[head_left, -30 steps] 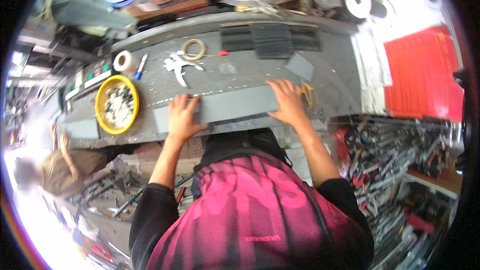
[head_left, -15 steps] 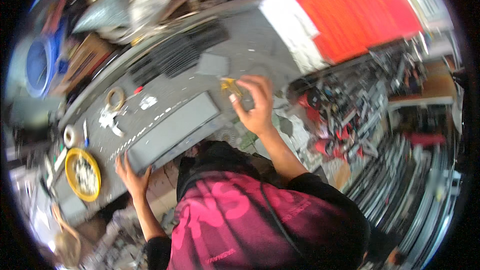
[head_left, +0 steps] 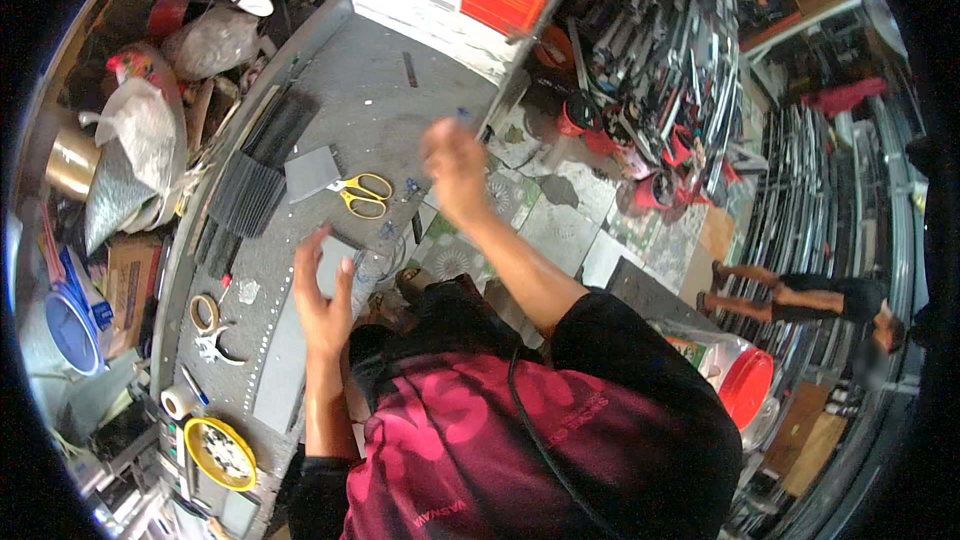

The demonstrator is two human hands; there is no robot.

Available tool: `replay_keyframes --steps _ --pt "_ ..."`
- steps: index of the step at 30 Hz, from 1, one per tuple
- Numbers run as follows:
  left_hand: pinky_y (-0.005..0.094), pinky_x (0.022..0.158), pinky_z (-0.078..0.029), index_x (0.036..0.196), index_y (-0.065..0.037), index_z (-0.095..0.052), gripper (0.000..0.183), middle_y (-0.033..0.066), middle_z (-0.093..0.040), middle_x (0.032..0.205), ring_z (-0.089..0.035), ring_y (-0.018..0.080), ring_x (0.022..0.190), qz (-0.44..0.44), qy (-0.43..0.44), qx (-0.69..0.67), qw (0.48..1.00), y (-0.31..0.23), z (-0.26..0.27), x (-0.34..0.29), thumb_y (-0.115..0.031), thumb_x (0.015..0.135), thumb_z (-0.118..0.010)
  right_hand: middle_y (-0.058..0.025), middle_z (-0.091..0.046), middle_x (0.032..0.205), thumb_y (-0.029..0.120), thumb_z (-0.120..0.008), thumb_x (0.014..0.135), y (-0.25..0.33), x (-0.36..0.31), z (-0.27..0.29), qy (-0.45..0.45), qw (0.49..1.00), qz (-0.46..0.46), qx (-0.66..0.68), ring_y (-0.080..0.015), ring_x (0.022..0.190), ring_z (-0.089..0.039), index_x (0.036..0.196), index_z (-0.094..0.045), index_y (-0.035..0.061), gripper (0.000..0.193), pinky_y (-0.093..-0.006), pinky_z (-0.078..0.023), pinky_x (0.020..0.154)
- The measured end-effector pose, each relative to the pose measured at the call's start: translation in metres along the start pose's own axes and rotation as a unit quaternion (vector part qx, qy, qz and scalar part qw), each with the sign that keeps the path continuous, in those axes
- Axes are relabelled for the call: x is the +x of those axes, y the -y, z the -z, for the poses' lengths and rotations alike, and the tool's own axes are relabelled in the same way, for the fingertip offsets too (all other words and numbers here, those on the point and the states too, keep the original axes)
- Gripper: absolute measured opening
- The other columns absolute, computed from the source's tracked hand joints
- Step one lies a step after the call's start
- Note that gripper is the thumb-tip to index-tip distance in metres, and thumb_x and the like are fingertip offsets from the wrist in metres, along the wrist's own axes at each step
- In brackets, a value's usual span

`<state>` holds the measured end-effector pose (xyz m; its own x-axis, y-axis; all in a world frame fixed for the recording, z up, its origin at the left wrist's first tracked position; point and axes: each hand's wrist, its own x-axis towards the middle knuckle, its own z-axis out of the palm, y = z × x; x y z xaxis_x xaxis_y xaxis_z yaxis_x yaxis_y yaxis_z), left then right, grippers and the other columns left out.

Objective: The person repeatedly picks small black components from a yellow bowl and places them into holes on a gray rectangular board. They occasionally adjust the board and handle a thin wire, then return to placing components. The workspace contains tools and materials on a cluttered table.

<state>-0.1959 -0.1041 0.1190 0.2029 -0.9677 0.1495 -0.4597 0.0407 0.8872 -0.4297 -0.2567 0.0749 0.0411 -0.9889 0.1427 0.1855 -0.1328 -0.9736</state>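
My left hand [head_left: 325,300] is over the far end of a long grey flat strip [head_left: 285,365], thumb and fingers apart. Whether its fingertips touch the strip I cannot tell. Blurred by motion, my right hand [head_left: 455,170] is in the air near the right edge of the workbench [head_left: 350,70]; its fingers do not show clearly. Yellow-handled scissors [head_left: 365,197] lie on the bench between the two hands, blades toward a small grey rectangular sheet [head_left: 312,174]. A row of small white pieces [head_left: 262,325] runs along the strip's left side.
Dark ribbed strips [head_left: 248,190] lie along the bench's back edge. Nearer are a tape roll [head_left: 204,315], white pliers-like tool [head_left: 215,347] and yellow bowl [head_left: 220,453] of small pieces. A red-lidded jar [head_left: 745,388] stands right; another person [head_left: 800,298] is by the racks.
The view has swung round. My right hand has moved away from the scissors, which now lie on the bench. My left hand has shifted from the strip's near end to its far end.
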Motion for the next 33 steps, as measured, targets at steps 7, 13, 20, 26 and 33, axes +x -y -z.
replay_keyframes --steps 7,13,20,26,33 --pt "0.0393 0.09 -0.052 0.138 0.001 -0.064 0.046 0.0141 -0.072 0.117 -0.066 0.0223 0.103 -0.056 0.183 -0.382 0.904 -0.094 -0.046 0.07 -0.038 0.113 -0.069 -0.0186 -0.081 0.099 0.044 -0.062 0.112 -0.11 -0.094 -0.031 0.452 0.841 -0.146 -0.258 -0.0388 0.087 -0.074 0.102 -0.079 0.0033 0.045 -0.0539 -0.058 0.08" --pt "0.0305 0.063 -0.04 0.083 -0.003 -0.068 0.042 0.0003 -0.063 0.077 -0.052 0.0097 0.069 0.076 0.287 -0.307 0.904 -0.019 -0.078 0.006 -0.026 0.117 -0.066 -0.0194 -0.069 0.152 0.055 -0.083 0.095 -0.051 -0.061 0.062 0.459 0.76 -0.169 -0.429 -0.0356 0.14 -0.067 0.145 -0.071 0.0081 0.069 -0.0478 -0.055 0.113" --pt "0.0404 0.075 -0.054 0.096 -0.002 -0.076 0.042 0.0104 -0.073 0.079 -0.068 0.0203 0.077 0.125 0.497 0.081 0.855 0.127 -0.118 -0.056 -0.041 0.111 -0.071 -0.0101 -0.063 0.109 0.062 -0.083 0.096 0.163 -0.031 0.053 0.487 0.774 -0.049 0.401 -0.0253 0.091 -0.06 0.132 -0.065 0.0071 0.068 -0.0409 -0.048 0.077" --pt "0.0404 0.103 -0.056 0.147 -0.002 -0.064 0.048 0.0196 -0.078 0.127 -0.074 0.0251 0.12 0.101 0.34 -0.014 0.935 0.146 -0.115 -0.033 -0.035 0.112 -0.067 -0.0006 -0.04 0.068 0.079 -0.06 0.104 0.0 -0.048 0.061 0.328 0.79 -0.342 0.389 -0.0128 0.052 -0.03 0.064 -0.041 0.0147 0.078 -0.0331 -0.023 0.051" --pt "0.0488 0.12 -0.05 0.159 -0.005 -0.055 0.051 0.0178 -0.072 0.146 -0.068 0.0331 0.136 0.215 0.267 -0.304 0.889 0.082 -0.028 -0.002 -0.029 0.114 -0.065 -0.0052 -0.074 0.15 0.047 -0.066 0.107 -0.276 -0.209 0.191 0.174 0.455 -0.579 -0.654 -0.0376 0.131 -0.073 0.142 -0.079 0.0194 0.047 -0.0677 -0.059 0.088"
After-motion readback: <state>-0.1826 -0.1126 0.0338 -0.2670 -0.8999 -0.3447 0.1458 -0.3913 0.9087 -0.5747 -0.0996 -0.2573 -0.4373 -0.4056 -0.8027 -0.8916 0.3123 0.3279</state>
